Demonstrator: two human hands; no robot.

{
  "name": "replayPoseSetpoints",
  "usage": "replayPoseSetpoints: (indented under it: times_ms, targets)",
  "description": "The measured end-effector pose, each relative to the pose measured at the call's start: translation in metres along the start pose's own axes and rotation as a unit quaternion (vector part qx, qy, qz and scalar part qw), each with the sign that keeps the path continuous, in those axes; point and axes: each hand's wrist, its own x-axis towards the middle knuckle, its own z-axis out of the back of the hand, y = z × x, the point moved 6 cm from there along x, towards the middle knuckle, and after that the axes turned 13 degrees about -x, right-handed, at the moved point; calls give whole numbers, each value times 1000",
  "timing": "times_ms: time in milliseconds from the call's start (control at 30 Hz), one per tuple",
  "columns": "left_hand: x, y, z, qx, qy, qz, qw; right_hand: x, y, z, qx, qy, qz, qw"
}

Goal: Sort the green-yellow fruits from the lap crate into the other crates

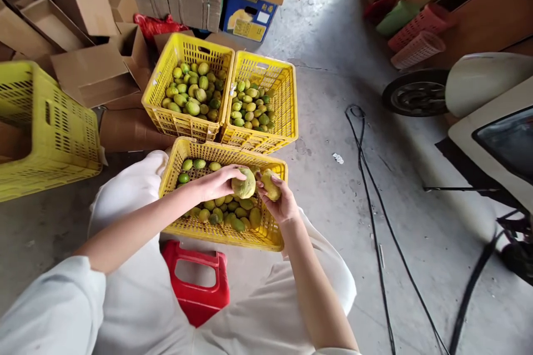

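My left hand [227, 180] is closed round a large yellow-green lemon [244, 183]. Close beside it, my right hand [282, 199] grips a second, yellower lemon [271, 184]. Both hands are above a yellow plastic crate [225, 149] between my knees. Inside that crate, several green and yellow-green lemons [239, 224] lie along the near side, with a few greener ones [200, 163] in the far left corner. My hands and forearm hide part of the crate's middle.
Beyond stand two more yellow crates [147, 91] [287, 101] holding lemons. Another yellow crate [70, 122] and cardboard boxes [91, 69] are at left. A red plastic stool [199, 310] is beneath me. Black cable [375, 199] crosses the floor at right, near a white vehicle [491, 100].
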Motion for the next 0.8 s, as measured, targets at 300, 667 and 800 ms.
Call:
replayPoseSetpoints:
  times_ms: [300, 667, 800]
  targets:
    - [2, 4, 6, -57, -127, -48, 989, -16, 24, -18, 24, 73, 68, 995]
    - [4, -6, -9, 0, 28, -105, 994, -5, 16, -3, -84, 11, 18, 996]
    - [7, -12, -9, 29, 40, -133, 990, -6, 19, -5, -40, 18, 23, 999]
